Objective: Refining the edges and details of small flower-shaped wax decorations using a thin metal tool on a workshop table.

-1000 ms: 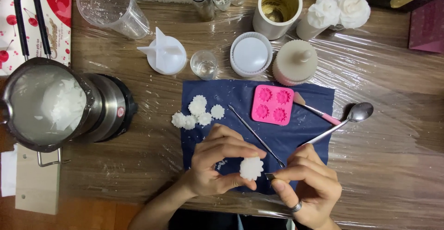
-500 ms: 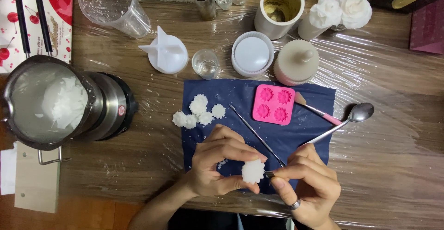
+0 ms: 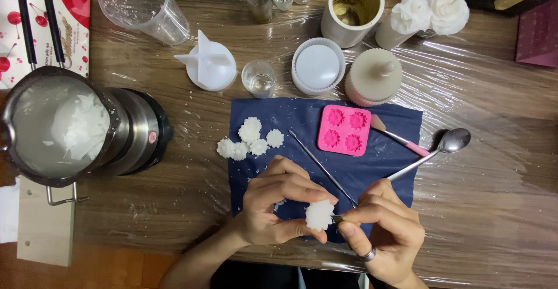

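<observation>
While the head camera looks straight down, the left hand (image 3: 273, 207) pinches a small white wax flower (image 3: 319, 214) between thumb and fingertips, just above the near edge of the dark blue cloth (image 3: 302, 114). The right hand (image 3: 383, 231), a ring on one finger, closes its fingers round a thin metal pick (image 3: 338, 219) whose tip meets the flower's side. Beyond the hands, a second slim metal tool (image 3: 319, 164) lies slantwise on the cloth, with a cluster of white wax flowers (image 3: 247, 139) to its left and a pink silicone mould (image 3: 344, 129) to its right. A long-handled spoon (image 3: 433, 152) rests at the cloth's right edge. Far left, a steel pot (image 3: 55, 126) holds white wax flakes.
</observation>
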